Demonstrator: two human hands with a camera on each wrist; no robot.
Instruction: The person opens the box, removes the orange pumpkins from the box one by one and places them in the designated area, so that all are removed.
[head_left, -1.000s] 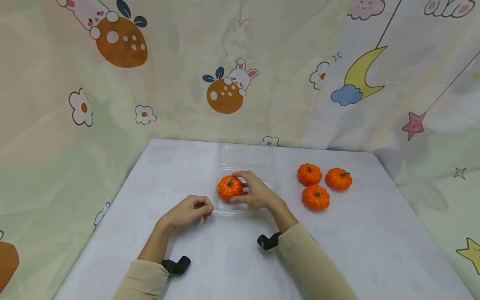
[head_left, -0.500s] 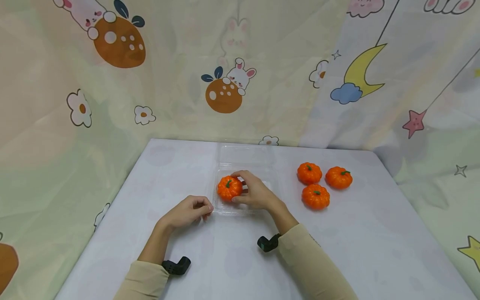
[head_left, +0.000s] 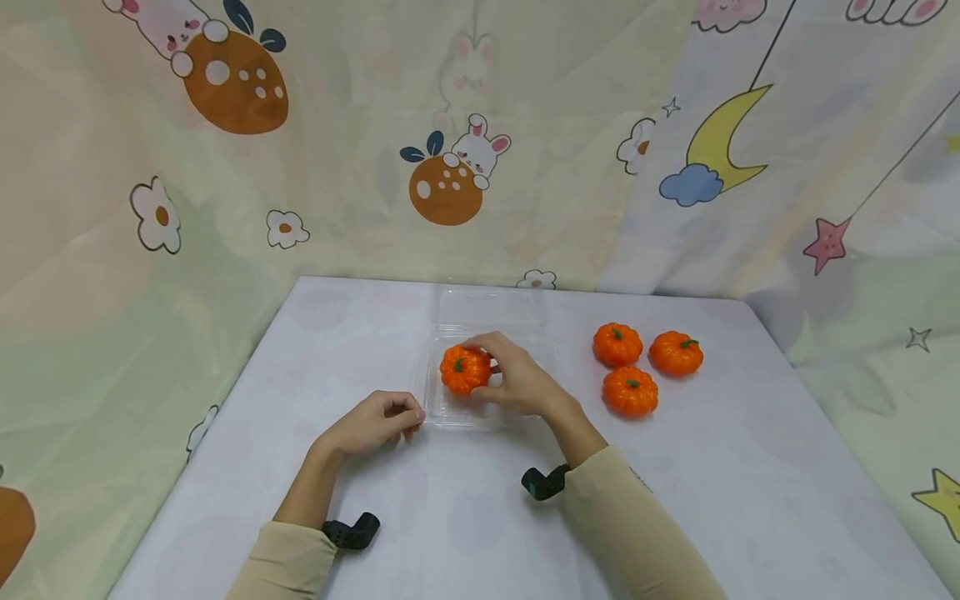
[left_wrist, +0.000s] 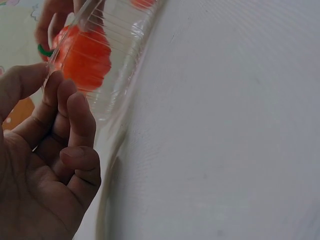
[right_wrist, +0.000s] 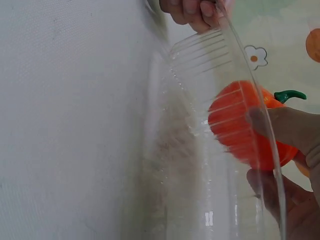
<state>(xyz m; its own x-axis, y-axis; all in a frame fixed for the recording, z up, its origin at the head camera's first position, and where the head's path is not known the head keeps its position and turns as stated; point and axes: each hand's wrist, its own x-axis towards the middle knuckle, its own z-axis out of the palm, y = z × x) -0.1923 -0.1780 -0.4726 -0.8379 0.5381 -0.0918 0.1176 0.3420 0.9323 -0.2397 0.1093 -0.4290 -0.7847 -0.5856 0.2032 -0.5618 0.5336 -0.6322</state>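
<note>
A clear plastic clamshell box (head_left: 487, 421) lies with its lid laid back, away from the person. The left hand (head_left: 378, 425) pinches its near left rim; thumb and forefinger meet on that edge in the left wrist view. Inside the box's left part, the right hand (head_left: 517, 379) grips a small orange toy pumpkin (head_left: 462, 371) with a green stem. Its thumb is on the near side and its fingers reach round the far side. Through the clear wall in the right wrist view, the pumpkin (right_wrist: 232, 125) shows between thumb and fingers, above the box floor.
Three more toy pumpkins stand grouped to the right: a back left one (head_left: 617, 344), a back right one (head_left: 676, 353) and a front one (head_left: 630, 392). The white table (head_left: 465, 517) ends at a printed cloth backdrop (head_left: 360, 150). A small black camera is on each wrist.
The right hand has shifted slightly right and away from the person, with the pumpkin moving along in its grip. The left hand stays at the box rim.
</note>
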